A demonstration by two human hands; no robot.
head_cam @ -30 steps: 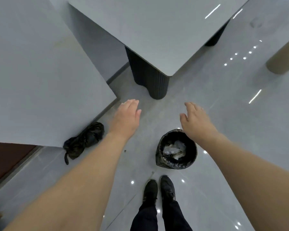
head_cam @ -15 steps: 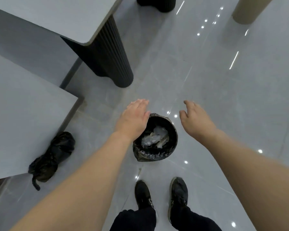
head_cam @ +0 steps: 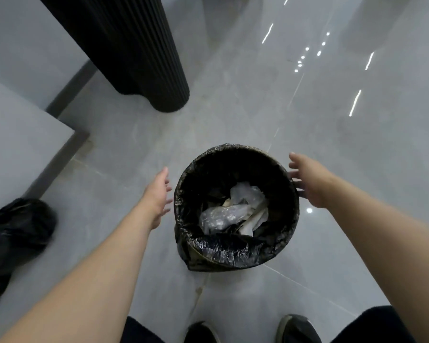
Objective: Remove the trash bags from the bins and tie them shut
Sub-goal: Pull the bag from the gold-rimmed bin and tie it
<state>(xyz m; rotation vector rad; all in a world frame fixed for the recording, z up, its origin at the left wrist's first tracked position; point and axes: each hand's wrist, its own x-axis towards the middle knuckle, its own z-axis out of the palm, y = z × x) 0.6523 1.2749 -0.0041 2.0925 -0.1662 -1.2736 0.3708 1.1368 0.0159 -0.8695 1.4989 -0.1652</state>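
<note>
A small round bin [head_cam: 208, 262] stands on the grey floor in front of my feet. A black trash bag [head_cam: 233, 251] lines it, folded over the rim, with crumpled clear plastic and white paper [head_cam: 235, 209] inside. My left hand [head_cam: 157, 194] hovers just left of the rim, fingers straight and spread, holding nothing. My right hand [head_cam: 310, 183] is at the right side of the rim, fingers spread, their tips at the bag's edge. A tied black trash bag [head_cam: 18, 226] lies on the floor at the far left.
A ribbed black table leg [head_cam: 139, 53] rises behind the bin to the left. A grey table top [head_cam: 15, 134] overhangs the left side. My two black shoes [head_cam: 292, 329] are at the bottom edge. Glossy floor tiles stretch to the right.
The view has dropped closer to the bin. Both hands have lowered from above the bin to either side of its rim.
</note>
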